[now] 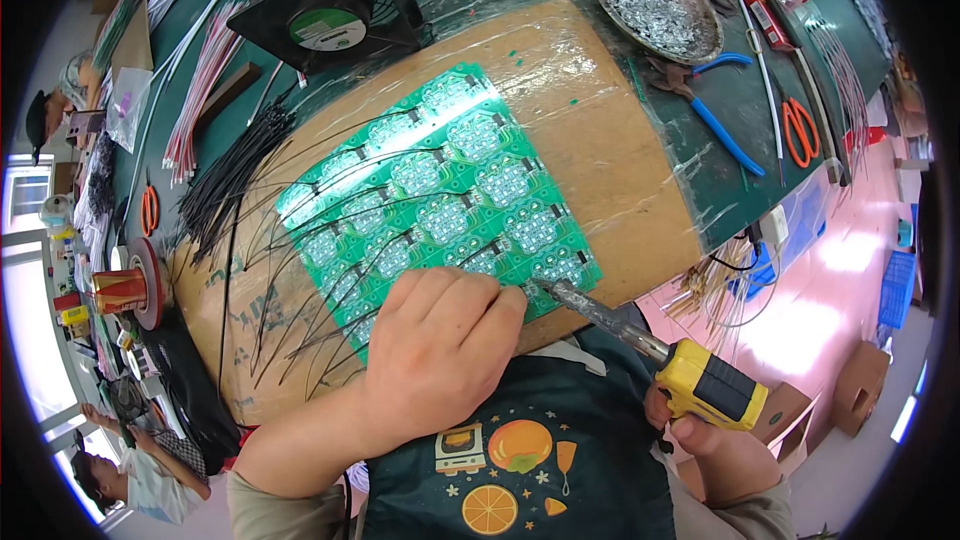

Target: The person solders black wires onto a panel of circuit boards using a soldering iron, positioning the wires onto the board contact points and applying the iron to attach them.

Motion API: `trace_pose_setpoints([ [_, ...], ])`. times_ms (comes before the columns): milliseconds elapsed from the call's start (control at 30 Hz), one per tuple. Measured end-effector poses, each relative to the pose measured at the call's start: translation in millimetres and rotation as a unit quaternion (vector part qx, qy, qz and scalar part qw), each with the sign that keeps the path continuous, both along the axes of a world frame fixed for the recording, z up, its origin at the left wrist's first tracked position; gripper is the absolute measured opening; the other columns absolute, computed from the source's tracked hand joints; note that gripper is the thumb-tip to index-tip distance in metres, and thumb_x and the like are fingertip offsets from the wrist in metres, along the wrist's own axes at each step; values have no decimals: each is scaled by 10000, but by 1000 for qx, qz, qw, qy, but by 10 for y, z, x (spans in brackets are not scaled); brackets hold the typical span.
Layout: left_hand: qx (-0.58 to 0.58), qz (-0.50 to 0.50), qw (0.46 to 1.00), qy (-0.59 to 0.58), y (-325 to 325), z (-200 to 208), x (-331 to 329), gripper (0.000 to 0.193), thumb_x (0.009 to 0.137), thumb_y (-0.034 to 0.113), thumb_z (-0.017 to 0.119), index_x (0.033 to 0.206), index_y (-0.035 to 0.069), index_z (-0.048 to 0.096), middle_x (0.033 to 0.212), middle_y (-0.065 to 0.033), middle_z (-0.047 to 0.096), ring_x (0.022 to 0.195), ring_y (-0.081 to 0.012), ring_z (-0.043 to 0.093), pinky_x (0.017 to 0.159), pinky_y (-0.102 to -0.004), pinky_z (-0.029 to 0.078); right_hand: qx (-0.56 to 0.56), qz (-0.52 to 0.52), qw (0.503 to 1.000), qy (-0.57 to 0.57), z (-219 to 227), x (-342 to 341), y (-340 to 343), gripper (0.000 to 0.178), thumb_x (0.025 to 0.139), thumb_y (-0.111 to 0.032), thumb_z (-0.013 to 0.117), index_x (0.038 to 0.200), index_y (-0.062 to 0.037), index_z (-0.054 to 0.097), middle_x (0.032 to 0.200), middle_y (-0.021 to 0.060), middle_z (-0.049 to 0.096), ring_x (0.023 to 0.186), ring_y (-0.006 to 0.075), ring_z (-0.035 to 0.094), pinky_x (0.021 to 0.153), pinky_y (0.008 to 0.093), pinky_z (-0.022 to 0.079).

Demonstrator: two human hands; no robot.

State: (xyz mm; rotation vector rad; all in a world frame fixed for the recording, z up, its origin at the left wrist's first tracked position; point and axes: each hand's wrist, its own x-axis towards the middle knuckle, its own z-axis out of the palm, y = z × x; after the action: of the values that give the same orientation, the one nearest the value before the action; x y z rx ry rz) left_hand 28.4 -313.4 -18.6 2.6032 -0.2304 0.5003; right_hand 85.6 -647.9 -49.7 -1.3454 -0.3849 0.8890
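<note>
A green panel of circuit boards (pixel 444 218) lies tilted on a brown board, with black wires (pixel 350 202) trailing off several of its units to the left. Over the panel's near edge rests my left hand (pixel 440 345), its fingers pinched together; whatever is between the fingertips is hidden. My right hand (pixel 685 430) grips a yellow and black soldering gun (pixel 712 387) from below. The gun's dark metal barrel points up and left, and its tip is at the panel's near right corner, just right of my left fingers.
A black fan (pixel 335 15) stands behind the panel, beside a bundle of black wires (pixel 235 175). To the far right are a round pan (pixel 655 5) with silvery bits, blue-handled pliers (pixel 715 120) and orange-handled scissors (pixel 800 132). A solder spool (pixel 135 285) stands left. Another person (pixel 145 475) is at lower left.
</note>
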Motion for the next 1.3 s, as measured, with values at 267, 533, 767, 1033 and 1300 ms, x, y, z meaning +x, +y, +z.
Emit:
trace_pose_setpoints([
  [267, 7, 9, 1000, -5, -23, -5, 2, 378, 653, -45, 807, 1015, 40, 744, 929, -78, 662, 808, -273, 660, 724, -383, 527, -8, 46, 999, -16, -38, 11, -22, 276, 932, -260, 773, 814, -83, 597, 721, 44, 597, 582, 218, 569, 552, 341, 451],
  [533, 15, 9, 1000, -2, -30, -9, -4, 386, 655, -50, 804, 1026, 39, 744, 931, -78, 662, 808, -272, 662, 723, -383, 529, -8, -7, 1000, -6, -91, -88, -53, 255, 927, -234, 785, 862, -67, 604, 749, 46, 611, 599, 193, 581, 559, 327, 451],
  [767, 19, 6, 1000, -2, -19, -8, -9, 398, 659, -51, 803, 1043, 34, 740, 945, -81, 660, 807, -273, 662, 725, -385, 533, -28, -5, 1000, -2, -40, -91, -56, 328, 947, -314, 802, 874, -62, 605, 746, 35, 609, 604, 184, 579, 565, 321, 451],
  [1033, 23, 4, 1000, -2, -24, 2, -6, 399, 663, -49, 802, 1048, 31, 739, 942, -80, 660, 809, -275, 665, 724, -386, 535, -22, -9, 1000, -4, -26, -87, -42, 342, 950, -332, 804, 918, -52, 610, 760, 25, 621, 613, 177, 584, 579, 315, 461],
  [1300, 38, -8, 999, 5, -12, 19, -15, 404, 671, -38, 795, 1066, 26, 735, 954, -87, 660, 817, -278, 669, 726, -387, 540, -31, -24, 999, -1, -74, -150, -87, 353, 943, -330, 813, 946, -39, 613, 765, 20, 635, 624, 160, 595, 588, 300, 474],
])
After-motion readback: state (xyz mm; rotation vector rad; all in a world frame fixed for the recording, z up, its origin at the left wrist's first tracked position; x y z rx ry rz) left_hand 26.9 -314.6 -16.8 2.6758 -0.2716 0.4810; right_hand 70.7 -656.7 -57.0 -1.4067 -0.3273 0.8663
